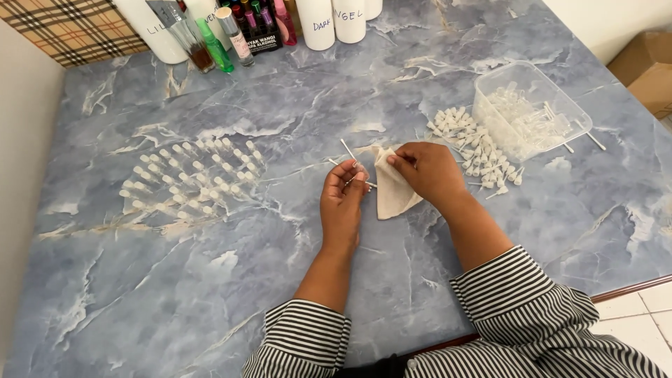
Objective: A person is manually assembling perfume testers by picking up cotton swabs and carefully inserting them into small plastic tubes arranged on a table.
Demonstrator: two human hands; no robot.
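My left hand pinches thin clear plastic tubes that stick up and out past its fingertips. My right hand grips a small beige cloth at its top edge, and the cloth hangs down to the tabletop between the two hands. The hands almost touch at the fingertips above the blue marbled table. Both sleeves are black-and-white striped.
Rows of small clear vials stand at the left. White spray caps lie heaped to the right beside a clear plastic tub of more parts. Perfume bottles and white containers line the far edge. A cardboard box sits off the table's right side.
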